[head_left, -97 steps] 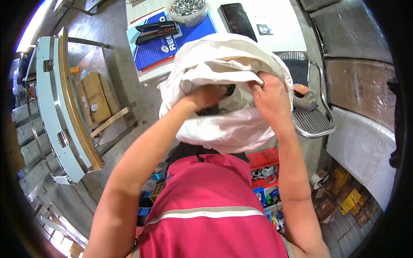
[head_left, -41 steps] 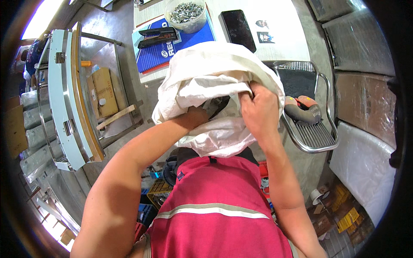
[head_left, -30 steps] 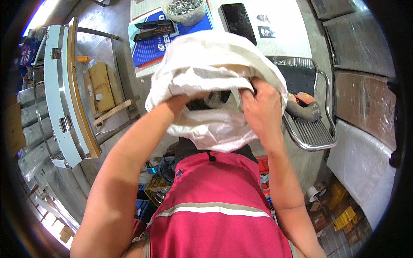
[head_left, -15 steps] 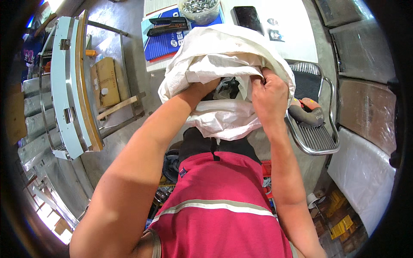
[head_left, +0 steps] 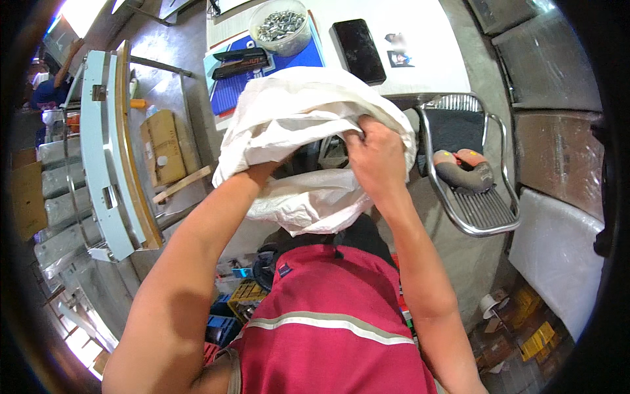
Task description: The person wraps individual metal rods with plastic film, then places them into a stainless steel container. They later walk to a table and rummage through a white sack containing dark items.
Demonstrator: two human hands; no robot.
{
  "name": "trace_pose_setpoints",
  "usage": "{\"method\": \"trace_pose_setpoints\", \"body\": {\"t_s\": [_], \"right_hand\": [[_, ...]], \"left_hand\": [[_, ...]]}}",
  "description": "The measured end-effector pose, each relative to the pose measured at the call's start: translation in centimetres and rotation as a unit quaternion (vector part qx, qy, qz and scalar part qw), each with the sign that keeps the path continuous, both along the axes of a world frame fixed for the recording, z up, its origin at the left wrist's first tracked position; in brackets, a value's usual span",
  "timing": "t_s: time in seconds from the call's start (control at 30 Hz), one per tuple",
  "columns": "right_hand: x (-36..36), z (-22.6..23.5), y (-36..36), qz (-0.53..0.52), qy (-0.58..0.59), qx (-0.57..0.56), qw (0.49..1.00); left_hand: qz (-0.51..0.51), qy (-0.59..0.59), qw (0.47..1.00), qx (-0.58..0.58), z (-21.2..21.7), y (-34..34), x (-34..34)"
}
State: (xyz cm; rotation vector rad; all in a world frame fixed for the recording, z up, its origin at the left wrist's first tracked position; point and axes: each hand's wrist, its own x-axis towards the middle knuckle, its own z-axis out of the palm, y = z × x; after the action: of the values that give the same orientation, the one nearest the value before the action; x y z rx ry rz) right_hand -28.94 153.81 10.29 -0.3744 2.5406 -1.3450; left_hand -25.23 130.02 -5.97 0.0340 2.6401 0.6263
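Holding a large white woven plastic sack (head_left: 308,131) up at chest height, over the near edge of the white worktable (head_left: 426,59). Right hand (head_left: 377,157) is clenched on the sack's rim, pinching a fold of fabric. Left hand (head_left: 262,172) is buried inside the mouth, so its grip can't be made out. Mouth faces back toward the person and slightly down; the long axis runs away from them toward the table, roughly level. Risks, as I judge it: with the mouth tilted down, anything inside could spill onto the red shirt (head_left: 328,315) or floor; slick fabric could slip from the one-handed pinch; a swinging sack could knock the clear tub of metal screws (head_left: 281,26) or black phone (head_left: 358,50).
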Motion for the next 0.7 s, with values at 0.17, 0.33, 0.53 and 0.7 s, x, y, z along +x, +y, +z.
{"method": "trace_pose_setpoints", "body": {"t_s": [0.17,0.33,0.53,0.7], "right_hand": [[1.3,-0.4,-3.4,0.055,-0.05,-0.032,0.997],[1.4,-0.8,-3.5,0.044,-0.027,-0.035,0.998],[2.2,-1.1,-4.1,0.066,-0.011,-0.013,0.998],[2.2,-0.9,-4.1,0.062,0.042,0.014,0.997]], "left_hand": [[0.056,-0.012,0.998,-0.023,4.2,-6.1,2.2],[0.048,0.016,0.998,-0.025,1.1,-4.0,1.1],[0.041,0.022,0.999,-0.016,-0.3,-2.4,0.8],[0.038,0.018,0.999,-0.013,-0.6,-2.4,1.5]]}}
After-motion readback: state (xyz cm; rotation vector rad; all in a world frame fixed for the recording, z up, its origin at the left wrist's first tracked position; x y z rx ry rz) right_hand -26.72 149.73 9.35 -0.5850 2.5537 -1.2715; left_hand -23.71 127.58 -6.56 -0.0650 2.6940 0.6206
